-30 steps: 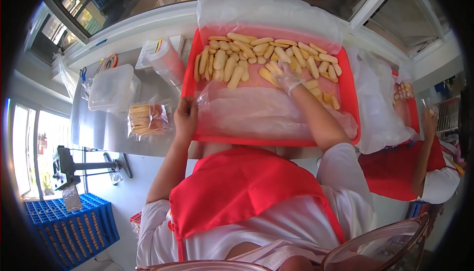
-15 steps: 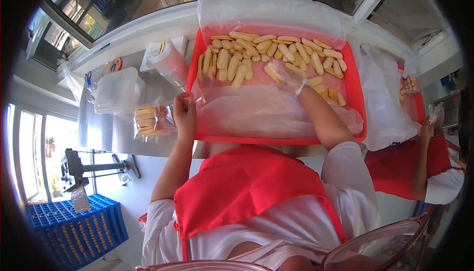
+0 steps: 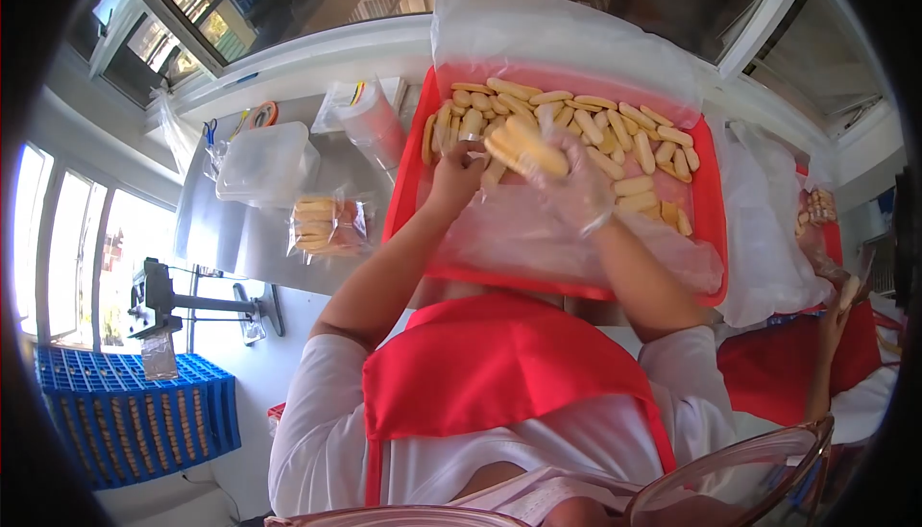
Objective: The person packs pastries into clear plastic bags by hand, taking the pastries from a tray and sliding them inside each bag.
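A red tray (image 3: 716, 239) lined with translucent sheeting holds many finger-shaped biscuits (image 3: 634, 133). Over its middle, my right hand (image 3: 583, 181), in a clear glove, grips a small bunch of biscuits (image 3: 526, 147), blurred by motion. Just left of that bunch is my left hand (image 3: 458, 177), bare, its fingers pinched together at the edge of a clear bag that is hard to make out. A filled clear packet of biscuits (image 3: 328, 225) lies on the metal table, left of the tray.
On the metal table (image 3: 254, 250) are a plastic container (image 3: 264, 164), a roll of clear bags (image 3: 373, 125), scissors (image 3: 209, 131) and tape (image 3: 262, 115). Blue crates (image 3: 144, 412) stand lower left. At the right, a co-worker's hand (image 3: 834, 320) is near another red tray (image 3: 832, 239).
My right hand has lifted the biscuits from the tray. My left hand has moved right, from the tray's left edge to beside them. The camera view has shifted a little.
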Motion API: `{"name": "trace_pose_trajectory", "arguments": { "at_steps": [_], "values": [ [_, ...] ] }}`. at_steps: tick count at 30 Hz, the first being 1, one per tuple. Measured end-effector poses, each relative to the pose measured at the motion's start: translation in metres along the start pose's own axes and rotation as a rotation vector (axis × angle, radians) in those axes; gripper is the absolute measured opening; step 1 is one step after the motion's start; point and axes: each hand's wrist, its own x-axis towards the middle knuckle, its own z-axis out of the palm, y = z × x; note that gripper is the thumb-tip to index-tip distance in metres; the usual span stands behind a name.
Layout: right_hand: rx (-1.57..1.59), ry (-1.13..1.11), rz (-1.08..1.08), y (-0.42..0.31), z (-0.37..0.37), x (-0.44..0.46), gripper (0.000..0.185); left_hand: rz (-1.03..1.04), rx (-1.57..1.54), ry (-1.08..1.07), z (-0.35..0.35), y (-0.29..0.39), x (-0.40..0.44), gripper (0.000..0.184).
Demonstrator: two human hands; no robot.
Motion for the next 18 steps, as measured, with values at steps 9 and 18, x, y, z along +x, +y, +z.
{"name": "trace_pose_trajectory", "arguments": {
  "at_steps": [9, 18],
  "values": [
    [-0.847, -0.052, -0.788, 0.023, 0.003, -0.012, 0.042, -0.072, -0.207, -0.066, -0.005, 0.030, -0.015, 0.026],
    [-1.144, -0.255, -0.766, 0.019, 0.009, 0.000, 0.040, 0.510, 0.778, -0.026, -0.016, 0.068, -0.052, 0.028]
  ]
}}
